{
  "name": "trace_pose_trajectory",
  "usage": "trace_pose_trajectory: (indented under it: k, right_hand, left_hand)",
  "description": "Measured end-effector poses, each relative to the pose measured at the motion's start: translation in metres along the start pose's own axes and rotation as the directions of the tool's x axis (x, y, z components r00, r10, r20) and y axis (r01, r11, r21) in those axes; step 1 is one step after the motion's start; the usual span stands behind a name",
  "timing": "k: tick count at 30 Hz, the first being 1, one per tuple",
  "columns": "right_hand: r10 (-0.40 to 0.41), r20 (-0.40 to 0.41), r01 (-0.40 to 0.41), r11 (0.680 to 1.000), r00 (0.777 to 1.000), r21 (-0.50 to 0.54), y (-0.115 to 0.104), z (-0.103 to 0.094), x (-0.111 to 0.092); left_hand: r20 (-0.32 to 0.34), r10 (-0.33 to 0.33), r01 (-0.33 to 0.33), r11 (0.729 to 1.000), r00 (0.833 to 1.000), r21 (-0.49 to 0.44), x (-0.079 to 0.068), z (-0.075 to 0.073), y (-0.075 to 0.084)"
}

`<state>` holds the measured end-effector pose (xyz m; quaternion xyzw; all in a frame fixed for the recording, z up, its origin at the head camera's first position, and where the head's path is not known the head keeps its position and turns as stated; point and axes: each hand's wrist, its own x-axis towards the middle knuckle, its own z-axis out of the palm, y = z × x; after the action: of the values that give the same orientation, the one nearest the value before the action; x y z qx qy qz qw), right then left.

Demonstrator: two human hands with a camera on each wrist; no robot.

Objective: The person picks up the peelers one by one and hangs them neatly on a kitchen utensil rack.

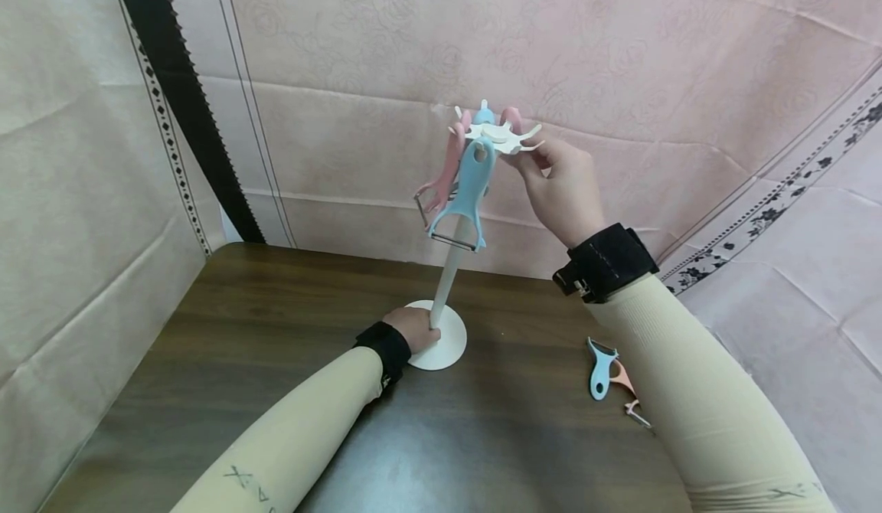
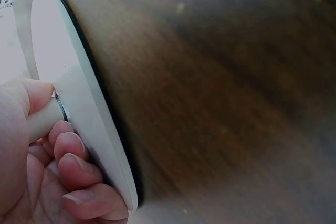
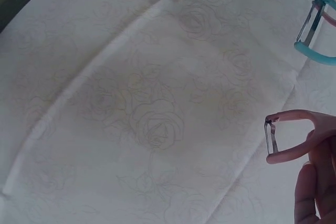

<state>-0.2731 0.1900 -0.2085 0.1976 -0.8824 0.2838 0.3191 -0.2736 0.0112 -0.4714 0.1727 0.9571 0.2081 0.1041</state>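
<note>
While one person works at the bench (image 1: 296,337), both hands are busy with a white stand (image 1: 449,276); it's upright on the bench, round base down, with a ring of hooks (image 1: 501,138) up top. The hands are well apart on it; the left hand (image 1: 413,329) is wrapped round the bottom of the pole, thumb one side and fingers the other, right above the base; the right hand (image 1: 561,180) is up at the hooks, on the person's right side of the stand, fingers bent and pinching a pink peeler (image 3: 323,125) by its handle, as far as I can make out; the thumb's hidden in the close-up though.

A blue peeler (image 1: 473,180) hangs on the stand's near side, blade end down; just left of it there's pink hanging too (image 1: 451,165); some blue (image 1: 485,116) pokes up behind the hooks, plus a bit of pink, can't tell whose. On the bench, well off to the right of the stand, lies another blue peeler (image 1: 600,379) with something pinkish (image 1: 622,377) against it, partly hidden by the right sleeve (image 1: 717,390); behind the stand hangs a pale rose-patterned cloth (image 1: 386,53), and off to its left runs a black strip (image 1: 186,99).
</note>
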Motion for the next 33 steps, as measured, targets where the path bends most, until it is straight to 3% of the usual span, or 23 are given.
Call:
trace_pose_trajectory:
  k: [11,24,33]
  right_hand:
    - [0.051,0.071,-0.051,0.999,0.996,-0.008,-0.002,0.006,-0.006]
    - [0.017,0.080,-0.019,1.000,0.997,0.024,-0.009,0.010,-0.009]
    - [0.019,0.085,-0.021,0.999,0.996,0.024,-0.008,0.009,-0.008]
  left_hand:
    - [-0.002,0.025,-0.025,1.000,1.000,-0.008,-0.009,-0.008,0.004]
    - [-0.020,-0.012,0.011,0.998,1.000,-0.054,-0.010,-0.003,0.004]
    - [-0.085,0.004,-0.004,1.000,0.996,-0.008,-0.003,0.006,0.001]
